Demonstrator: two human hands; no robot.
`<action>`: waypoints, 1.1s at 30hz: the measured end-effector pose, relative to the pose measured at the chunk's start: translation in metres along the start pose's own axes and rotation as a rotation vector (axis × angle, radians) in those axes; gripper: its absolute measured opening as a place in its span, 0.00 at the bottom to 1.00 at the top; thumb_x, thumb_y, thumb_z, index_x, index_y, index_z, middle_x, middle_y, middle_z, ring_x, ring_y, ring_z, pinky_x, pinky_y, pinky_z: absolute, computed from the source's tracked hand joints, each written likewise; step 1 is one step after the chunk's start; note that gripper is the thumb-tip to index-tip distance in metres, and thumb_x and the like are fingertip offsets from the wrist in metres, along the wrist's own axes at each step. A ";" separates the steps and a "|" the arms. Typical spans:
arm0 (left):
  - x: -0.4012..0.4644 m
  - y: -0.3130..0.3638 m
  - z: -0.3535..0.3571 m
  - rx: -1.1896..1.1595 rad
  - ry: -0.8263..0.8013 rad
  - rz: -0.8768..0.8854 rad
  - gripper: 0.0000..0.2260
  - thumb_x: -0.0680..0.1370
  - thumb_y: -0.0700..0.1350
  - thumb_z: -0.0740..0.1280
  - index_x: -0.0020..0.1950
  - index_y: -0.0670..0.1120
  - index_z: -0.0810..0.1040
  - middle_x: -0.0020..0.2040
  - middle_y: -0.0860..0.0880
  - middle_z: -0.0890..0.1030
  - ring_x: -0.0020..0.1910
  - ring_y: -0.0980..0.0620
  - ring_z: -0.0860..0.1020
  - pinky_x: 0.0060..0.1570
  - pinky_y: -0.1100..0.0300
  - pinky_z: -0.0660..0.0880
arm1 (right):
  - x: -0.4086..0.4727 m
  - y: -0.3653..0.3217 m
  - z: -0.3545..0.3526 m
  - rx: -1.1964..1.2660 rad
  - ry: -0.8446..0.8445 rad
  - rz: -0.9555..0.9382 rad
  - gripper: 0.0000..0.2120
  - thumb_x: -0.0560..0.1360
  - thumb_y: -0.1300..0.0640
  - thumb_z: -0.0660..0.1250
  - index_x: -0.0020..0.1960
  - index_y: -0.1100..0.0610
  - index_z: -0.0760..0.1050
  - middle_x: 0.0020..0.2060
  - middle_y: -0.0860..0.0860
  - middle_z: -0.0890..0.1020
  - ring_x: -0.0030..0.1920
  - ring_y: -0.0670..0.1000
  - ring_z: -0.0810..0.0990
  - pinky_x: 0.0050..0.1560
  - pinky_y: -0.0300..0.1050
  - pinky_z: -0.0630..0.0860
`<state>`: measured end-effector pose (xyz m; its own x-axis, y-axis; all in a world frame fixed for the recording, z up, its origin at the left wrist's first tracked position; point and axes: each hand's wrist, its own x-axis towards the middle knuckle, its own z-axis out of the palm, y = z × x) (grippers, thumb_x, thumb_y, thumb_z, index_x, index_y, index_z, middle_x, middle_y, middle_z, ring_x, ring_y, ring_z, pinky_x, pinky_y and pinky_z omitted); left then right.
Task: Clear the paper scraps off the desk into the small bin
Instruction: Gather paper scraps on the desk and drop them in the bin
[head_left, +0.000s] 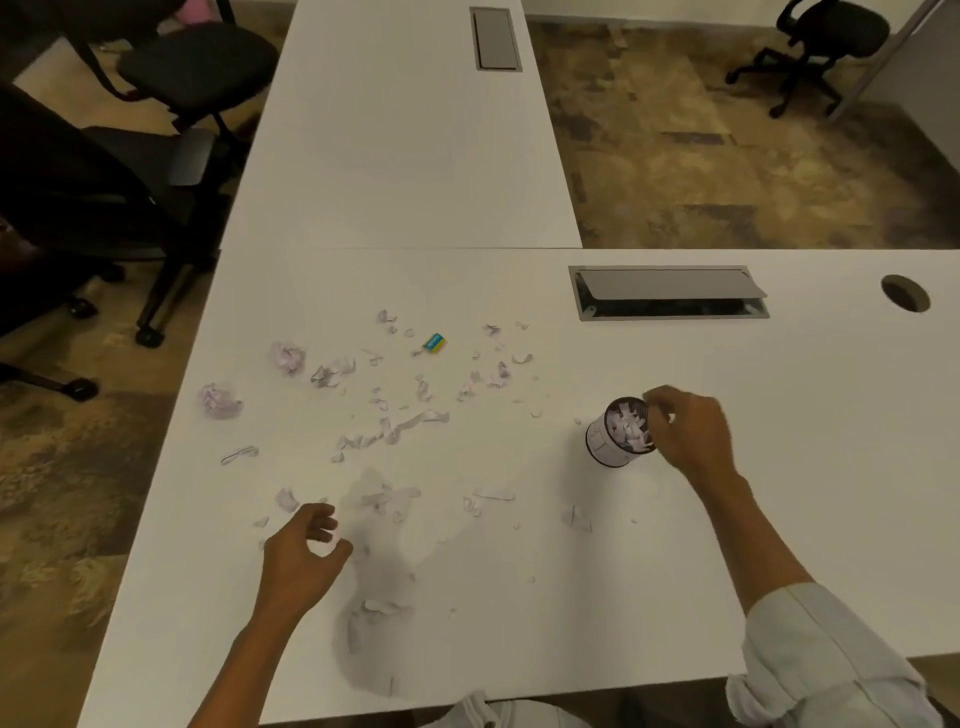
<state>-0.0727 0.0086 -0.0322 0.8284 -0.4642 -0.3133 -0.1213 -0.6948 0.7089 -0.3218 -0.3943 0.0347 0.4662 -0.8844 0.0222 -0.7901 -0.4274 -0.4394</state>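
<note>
Our left hand (306, 540) sits near the front left of the worktop (779, 467). Its fingers are curled in around a small white scrap of paper (327, 543), and the thumb closes over it. Our right hand (680, 431) is out to the right. Its fingers bend over the right side of the small bin's rim, and it looks like it is holding the small bin (615, 434) or dropping bits in; we cannot tell which.

The small bin stands up straight on the worktop, right beside our right hand. It already has a lot of white scraps inside.

The thing that matters next is the way from the left hand to the bin. The bin is off to the right and a bit farther away from us. So we think the left hand must carry its scrap to the right, across the worktop, to reach it. The right hand is much nearer to the bin.

Many paper scraps (395, 431) lie all around, mostly between and beyond our two hands. A long torn strip runs left to right in the middle. Two crumpled balls (287, 357) sit at the far left, nearer our left hand. A little blue and yellow eraser (435, 343) lies among the far scraps. It is not paper, so we think it stays. There is much left to clear.
</note>
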 end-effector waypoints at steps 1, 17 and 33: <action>-0.001 -0.004 -0.002 0.035 -0.006 -0.001 0.20 0.67 0.39 0.77 0.56 0.47 0.76 0.49 0.49 0.81 0.46 0.50 0.80 0.45 0.55 0.78 | -0.008 0.002 -0.005 0.069 0.086 0.049 0.09 0.72 0.61 0.65 0.47 0.52 0.82 0.39 0.52 0.86 0.40 0.55 0.83 0.41 0.44 0.78; -0.061 -0.049 0.007 0.508 -0.382 -0.158 0.53 0.56 0.68 0.75 0.73 0.51 0.54 0.67 0.47 0.64 0.56 0.48 0.77 0.52 0.57 0.77 | -0.120 -0.006 0.113 -0.039 -0.388 0.260 0.17 0.68 0.69 0.68 0.57 0.64 0.76 0.50 0.60 0.76 0.50 0.61 0.77 0.43 0.42 0.68; -0.048 -0.045 0.036 0.304 -0.259 0.020 0.41 0.61 0.62 0.77 0.68 0.50 0.65 0.62 0.52 0.68 0.47 0.52 0.79 0.45 0.60 0.79 | -0.151 -0.037 0.128 0.076 -0.430 0.224 0.25 0.64 0.60 0.76 0.59 0.59 0.74 0.51 0.57 0.79 0.46 0.56 0.81 0.49 0.48 0.78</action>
<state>-0.1267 0.0428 -0.0721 0.6636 -0.5758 -0.4776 -0.3246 -0.7968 0.5096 -0.3124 -0.2208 -0.0671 0.4226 -0.7890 -0.4459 -0.8658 -0.2060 -0.4560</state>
